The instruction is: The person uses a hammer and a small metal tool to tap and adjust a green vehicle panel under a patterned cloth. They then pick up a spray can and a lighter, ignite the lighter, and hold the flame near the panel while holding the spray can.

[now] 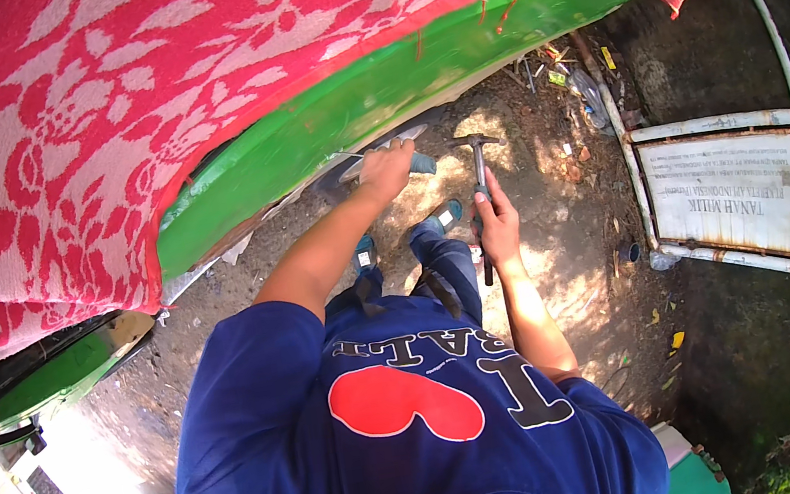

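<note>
My left hand (388, 169) is closed around a screwdriver (422, 163). Its thick grey-blue end sticks out on the right of the fist, and a thin metal shaft shows on the left, by the lower edge of a green car panel (297, 124). Whether the tip touches the panel, I cannot tell. Lower and to the right, my right hand (498, 220) grips a hammer (479, 166) by its dark handle. The hammer's metal head points away from me, a little right of the screwdriver's end and apart from it.
A red and pink patterned cloth (219, 70) drapes over the car. At right stands a white sign board (720, 191) in a rusty pipe frame. Litter (582, 84) lies on the dirt ground near it. Another green vehicle part (54, 371) shows at lower left.
</note>
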Demonstrator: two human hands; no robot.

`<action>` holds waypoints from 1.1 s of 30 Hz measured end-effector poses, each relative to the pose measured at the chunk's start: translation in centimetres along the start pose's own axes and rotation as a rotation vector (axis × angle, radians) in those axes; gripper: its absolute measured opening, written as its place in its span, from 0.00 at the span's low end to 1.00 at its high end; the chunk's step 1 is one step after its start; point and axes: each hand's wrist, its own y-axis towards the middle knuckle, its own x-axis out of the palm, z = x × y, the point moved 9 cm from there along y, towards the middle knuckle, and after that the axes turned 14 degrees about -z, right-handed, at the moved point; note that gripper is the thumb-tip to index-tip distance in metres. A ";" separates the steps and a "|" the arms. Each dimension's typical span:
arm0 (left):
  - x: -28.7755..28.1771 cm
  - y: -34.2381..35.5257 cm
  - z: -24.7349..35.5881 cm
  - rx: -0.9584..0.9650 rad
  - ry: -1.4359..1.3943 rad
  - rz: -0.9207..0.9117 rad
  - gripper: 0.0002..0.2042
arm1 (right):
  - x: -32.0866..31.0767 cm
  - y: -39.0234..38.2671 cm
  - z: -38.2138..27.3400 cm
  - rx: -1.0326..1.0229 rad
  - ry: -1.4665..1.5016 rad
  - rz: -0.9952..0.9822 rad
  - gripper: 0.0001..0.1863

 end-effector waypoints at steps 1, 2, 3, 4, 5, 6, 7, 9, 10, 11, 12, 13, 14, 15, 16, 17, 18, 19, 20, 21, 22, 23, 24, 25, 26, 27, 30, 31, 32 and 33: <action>0.1 0.8 0.1 -0.025 0.023 -0.045 0.16 | -0.1 0.1 0.1 0.019 0.036 -0.001 0.28; 0.2 1.6 -0.1 -0.044 0.046 -0.049 0.16 | -0.2 0.2 0.1 0.039 0.069 -0.005 0.28; 0.2 2.7 -0.5 -0.064 0.069 -0.052 0.16 | -0.6 0.5 0.2 0.058 0.029 -0.001 0.28; 0.2 3.6 -0.9 -0.084 0.092 -0.056 0.16 | -1.1 0.9 0.4 0.048 0.010 -0.002 0.28; 0.0 4.3 -1.0 -0.095 0.074 -0.044 0.16 | -1.5 1.3 0.4 0.037 -0.007 0.001 0.28; -0.3 4.9 -1.2 -0.106 0.056 -0.032 0.16 | -1.9 1.6 0.3 0.026 -0.024 0.002 0.28; -0.5 5.4 -1.4 -0.119 0.037 -0.020 0.16 | -2.3 2.0 0.5 0.040 -0.021 0.008 0.27; -1.1 6.7 -2.0 -0.110 0.025 -0.001 0.15 | -2.6 3.2 0.0 0.059 -0.013 0.018 0.27; -1.4 7.1 -2.3 -0.107 0.018 0.009 0.15 | -2.7 4.1 0.2 0.069 -0.014 0.011 0.27; -1.3 7.5 -2.3 -0.100 0.026 0.003 0.14 | -3.0 4.9 0.6 0.082 -0.013 0.010 0.27; -1.1 7.7 -2.2 -0.093 0.034 -0.002 0.13 | -3.2 5.6 1.1 0.096 -0.013 0.008 0.27; -0.9 7.9 -2.2 -0.086 0.041 -0.007 0.13 | -3.0 6.5 1.7 0.127 0.033 -0.040 0.27; -0.8 8.0 -2.4 -0.099 0.028 -0.020 0.13 | -2.7 7.3 2.2 0.148 0.140 -0.050 0.27; -0.7 8.1 -2.7 -0.111 0.014 -0.033 0.12 | -2.3 7.9 2.6 0.168 0.247 -0.060 0.27; -0.5 8.2 -2.8 -0.125 -0.001 -0.045 0.12 | -1.8 8.3 3.1 0.189 0.353 -0.070 0.27; -0.7 8.1 -2.9 -0.130 -0.002 -0.048 0.12 | -1.6 8.6 3.4 0.169 0.449 -0.028 0.27; -0.9 8.1 -2.9 -0.136 -0.004 -0.051 0.11 | -1.4 9.0 3.7 0.190 0.412 -0.032 0.26; -1.1 8.1 -2.9 -0.142 -0.006 -0.055 0.10 | -1.2 9.4 4.0 0.210 0.374 -0.037 0.26; -0.9 8.1 -3.1 -0.136 0.004 -0.046 0.10 | -0.8 9.4 4.2 0.236 0.337 -0.041 0.26; -0.7 8.0 -3.4 -0.129 0.014 -0.037 0.10 | -0.5 9.7 4.2 0.292 0.243 -0.097 0.26; -0.5 7.9 -3.6 -0.121 0.024 -0.030 0.10 | -0.9 9.7 4.1 0.293 0.259 -0.088 0.26; -0.4 7.8 -3.6 -0.132 0.017 -0.042 0.10 | -1.6 10.0 3.8 0.288 0.272 -0.076 0.26; -0.3 7.5 -3.6 -0.141 0.011 -0.054 0.10 | -2.2 10.2 3.6 0.282 0.286 -0.064 0.26; -0.2 7.4 -3.6 -0.150 0.005 -0.067 0.11 | -2.6 10.3 3.3 0.224 0.383 -0.016 0.26; -0.3 7.4 -3.3 -0.140 0.011 -0.069 0.11 | -2.5 10.4 3.5 0.243 0.351 -0.033 0.26; -0.4 7.5 -3.1 -0.129 0.017 -0.071 0.11 | -2.1 10.5 3.8 0.262 0.320 -0.049 0.26; 0.0 7.6 -3.1 -0.118 0.034 -0.046 0.10 | -0.3 10.3 4.1 0.335 0.238 -0.152 0.28; 0.2 7.7 -3.2 -0.117 0.041 -0.033 0.10 | -1.0 10.3 3.8 0.305 0.250 -0.133 0.28; 0.2 7.4 -3.4 -0.118 0.033 -0.024 0.10 | -1.1 10.2 3.4 0.281 0.267 -0.123 0.28; 0.2 7.3 -3.5 -0.119 0.027 -0.016 0.10 | -1.7 10.0 3.0 0.240 0.328 -0.046 0.28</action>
